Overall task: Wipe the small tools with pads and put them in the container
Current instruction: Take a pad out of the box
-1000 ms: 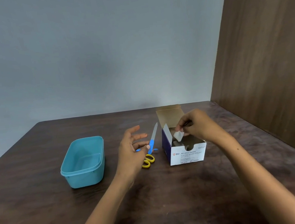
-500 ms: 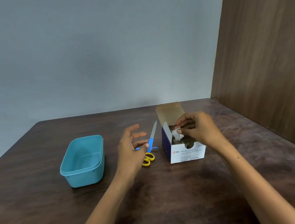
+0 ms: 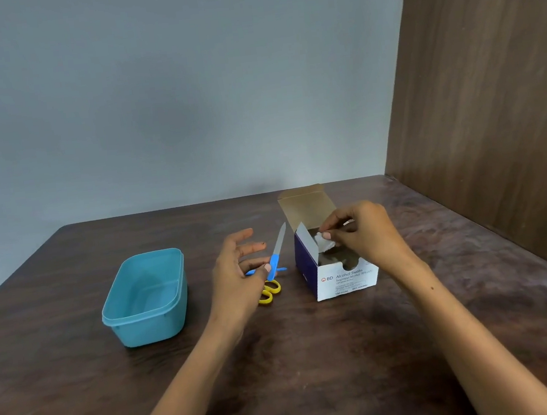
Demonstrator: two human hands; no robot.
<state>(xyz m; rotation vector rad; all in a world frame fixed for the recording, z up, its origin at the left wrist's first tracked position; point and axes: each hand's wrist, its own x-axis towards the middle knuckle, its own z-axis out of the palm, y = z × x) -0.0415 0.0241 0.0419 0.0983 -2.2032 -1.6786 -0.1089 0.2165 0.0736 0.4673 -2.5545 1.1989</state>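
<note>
An open box of alcohol swabs (image 3: 341, 276) stands on the dark wooden table (image 3: 316, 356), right of centre. My right hand (image 3: 364, 234) is over its opening and pinches a white pad packet (image 3: 324, 242) at the box's top. My left hand (image 3: 238, 272) hovers with loose, spread fingers just left of the small tools. A nail file with a blue handle (image 3: 278, 251) lies beside the box, and yellow-handled scissors (image 3: 269, 291) lie partly hidden under my left hand. A blue plastic container (image 3: 146, 297) sits empty at the left.
A brown wooden panel (image 3: 491, 97) rises along the table's right side, and a grey wall stands behind the far edge. The box's lid flap (image 3: 305, 203) stands open toward the back.
My right hand has shifted slightly at the box opening, still pinching the white packet. My left hand has stayed near the tools with its fingers spread.
</note>
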